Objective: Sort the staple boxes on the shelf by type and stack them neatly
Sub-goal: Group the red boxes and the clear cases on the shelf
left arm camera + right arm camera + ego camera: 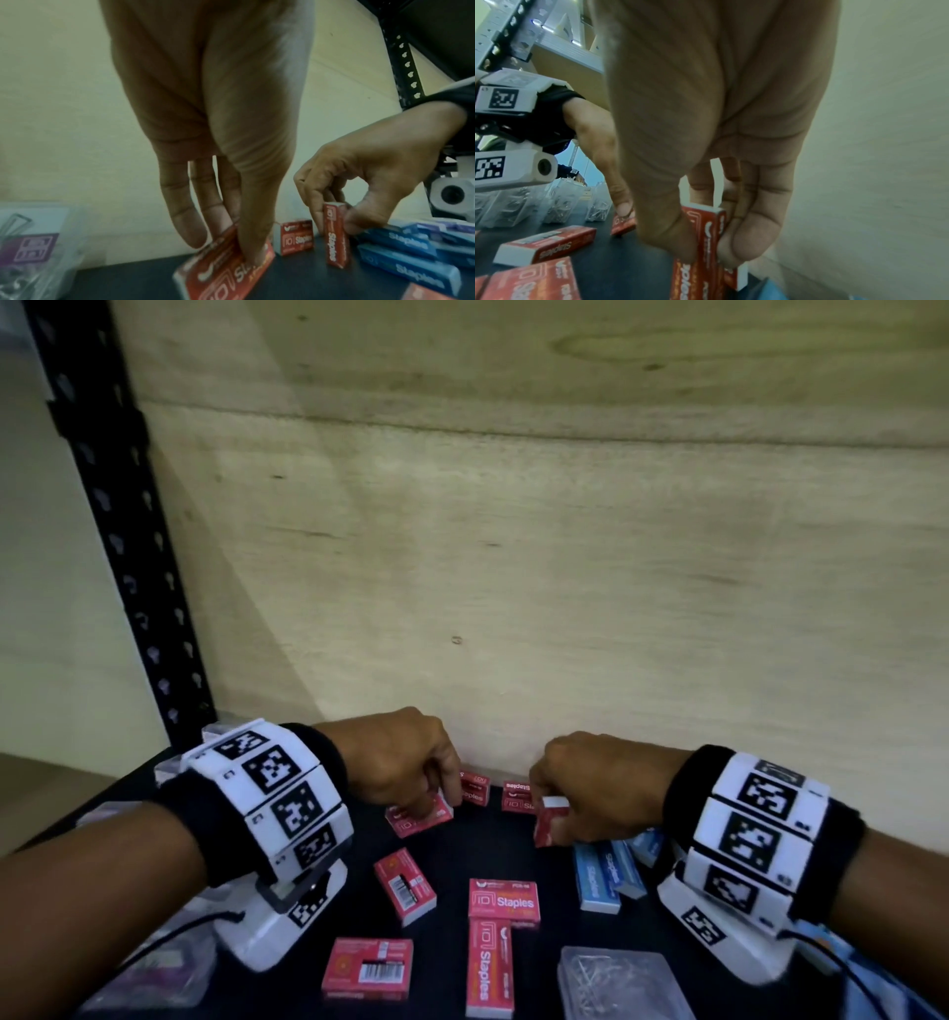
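Both hands at back of shelf (pixel 452 860): left hand (pixel 405 757) pinching a tilted red staple box (pixel 418 816), right hand (pixel 590 788) pinching an upright red box (pixel 550 821) w/ thumb & fingers (pixel 750 239); prob. small, stiff card, dense—grip by long side faces.

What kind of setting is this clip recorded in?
Probably a stationery stockroom or shop shelf: a slotted black metal upright, a dark shelf board strewn with red staple boxes and blue staple boxes, and a clear box of clips.
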Available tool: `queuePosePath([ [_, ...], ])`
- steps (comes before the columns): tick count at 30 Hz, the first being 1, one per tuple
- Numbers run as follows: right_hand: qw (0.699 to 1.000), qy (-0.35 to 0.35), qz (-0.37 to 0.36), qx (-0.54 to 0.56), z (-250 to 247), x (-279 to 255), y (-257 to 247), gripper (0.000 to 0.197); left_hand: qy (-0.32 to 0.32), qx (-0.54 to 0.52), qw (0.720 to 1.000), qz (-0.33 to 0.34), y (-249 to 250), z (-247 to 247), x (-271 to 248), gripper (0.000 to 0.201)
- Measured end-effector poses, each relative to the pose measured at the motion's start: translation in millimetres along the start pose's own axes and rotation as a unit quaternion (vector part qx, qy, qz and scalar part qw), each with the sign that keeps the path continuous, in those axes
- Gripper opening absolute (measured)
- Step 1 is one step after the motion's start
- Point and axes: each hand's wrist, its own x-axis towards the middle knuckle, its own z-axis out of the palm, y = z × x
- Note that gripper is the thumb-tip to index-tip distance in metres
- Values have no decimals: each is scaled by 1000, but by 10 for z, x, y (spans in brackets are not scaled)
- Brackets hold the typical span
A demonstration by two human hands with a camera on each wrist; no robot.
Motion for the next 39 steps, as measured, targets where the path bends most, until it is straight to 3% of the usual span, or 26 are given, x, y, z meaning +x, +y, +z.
queuePosePath([
  [7,999,7,-2,40,26,44,-15,24,-59,-9,998,7,-33,104,25,39],
  [12,999,18,-1,44,-49,37,-19,19,-46,-13,999,0,-57,83,23,40],
  [18,999,-2,17,-30,-44,87,-75,31,-41,14,999,7,28,80,102,38],
  [23,999,-3,5,-35,-19,170,-142,24,-39,34,999,-2,51,62,104,41],
  [26,999,4,-2,-35,-19,182,-162,32,-10,82,997,-2,47,-7,19,46],
  [30,999,14,-1,-33,-16,163,-184,30,33,138,989,31,56,-72,-172,36],
  [33,998,46,-19,-37,-18,102,-195,28,-24,121,991,42,67,-33,-301,28],
  [36,997,68,-38,1,-35,-23,-229,26,-73,138,987,42,72,55,-375,35],
  [39,997,2,-53,56,-24,-162,-289,26,-105,159,981,36,81,115,-423,49],
])
